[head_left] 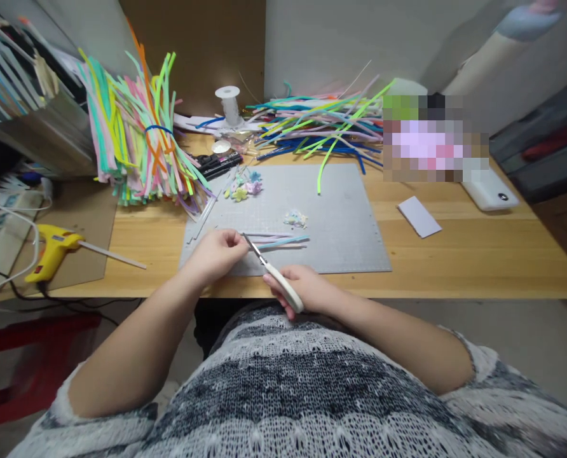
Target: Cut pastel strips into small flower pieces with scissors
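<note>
In my right hand (300,287) is a pair of scissors (282,284) with white handles, its blades pointing up and left. The blade tips reach the fingertips of my left hand (224,251). Those fingers are pinched together, and whatever lies between them is too small to name. Several pipe cleaners (283,241) in blue and pale lilac lie on the grey cutting mat (345,235) just beyond the scissors. Further back on the mat sit pastel flower shapes (245,186) and a small heap of pale bits (296,219).
A yellow glue gun (54,249) with a glue stick lies left, its cables near a power strip (2,222). Bundled pipe cleaners (140,140) stand behind it; loose pipe cleaners (321,124) lie along the back. A thread spool (229,105) stands there. To the right lies a white card (419,217).
</note>
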Demonstrator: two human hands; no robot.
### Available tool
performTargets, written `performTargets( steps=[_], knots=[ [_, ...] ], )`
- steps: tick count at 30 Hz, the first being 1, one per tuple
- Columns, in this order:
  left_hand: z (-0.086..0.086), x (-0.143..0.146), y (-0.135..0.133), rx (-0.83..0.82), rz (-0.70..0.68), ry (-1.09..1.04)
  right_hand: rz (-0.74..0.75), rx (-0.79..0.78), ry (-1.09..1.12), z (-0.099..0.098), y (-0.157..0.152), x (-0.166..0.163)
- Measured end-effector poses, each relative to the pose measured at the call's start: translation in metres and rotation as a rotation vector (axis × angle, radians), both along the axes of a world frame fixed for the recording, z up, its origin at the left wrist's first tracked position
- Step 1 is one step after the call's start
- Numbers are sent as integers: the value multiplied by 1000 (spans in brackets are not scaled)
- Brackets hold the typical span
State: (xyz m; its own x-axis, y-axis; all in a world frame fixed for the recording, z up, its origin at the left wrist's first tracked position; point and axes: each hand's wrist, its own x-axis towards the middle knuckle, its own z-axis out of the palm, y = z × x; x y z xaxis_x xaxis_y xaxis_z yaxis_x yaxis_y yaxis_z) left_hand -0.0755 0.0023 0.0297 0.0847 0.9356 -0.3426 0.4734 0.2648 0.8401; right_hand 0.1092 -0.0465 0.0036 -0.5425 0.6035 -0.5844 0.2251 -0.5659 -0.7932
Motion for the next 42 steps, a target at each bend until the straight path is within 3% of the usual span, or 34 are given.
performTargets(
  steps=[3,5,7,8,10,12,14,18,22,24,27,31,34,37,39,42],
  knots=[
    [22,-24,-7,112,-24,-163,61,19,39,19,9,27],
    [34,-43,-15,260,35,-277,-102,137,-72,29,20,54],
    [38,-60,-24,306,224,-426,-300,378,-374,31,36,83],
    [37,-66,-28,286,315,-520,-365,541,-600,29,44,97],
    [25,-73,-35,191,463,-698,-353,749,-1076,22,61,119],
    [6,-74,-41,92,560,-791,-256,717,-1342,15,74,134],
    [-15,-73,-46,51,619,-787,-223,691,-1433,9,83,140],
    [-41,-77,-50,101,668,-760,-234,781,-1394,8,92,136],
    [-36,-93,-42,340,800,-746,-215,971,-1350,18,85,106],
    [-28,-95,-41,401,816,-752,-243,1192,-1112,28,72,77],
    [-22,-83,-48,341,703,-741,-132,1335,-600,41,46,26],
    [-32,-58,-69,207,540,-678,205,1226,-316,33,22,-31],
    [-45,-52,-82,157,513,-656,259,1062,-280,11,19,-53],
    [-54,-57,-90,164,519,-569,306,1031,-251,-7,21,-63],
    [-58,-63,-93,235,546,-451,314,1043,-245,-12,23,-67],
    [-67,-75,-97,556,644,-134,289,1081,-306,-15,27,-74]
  ],
)
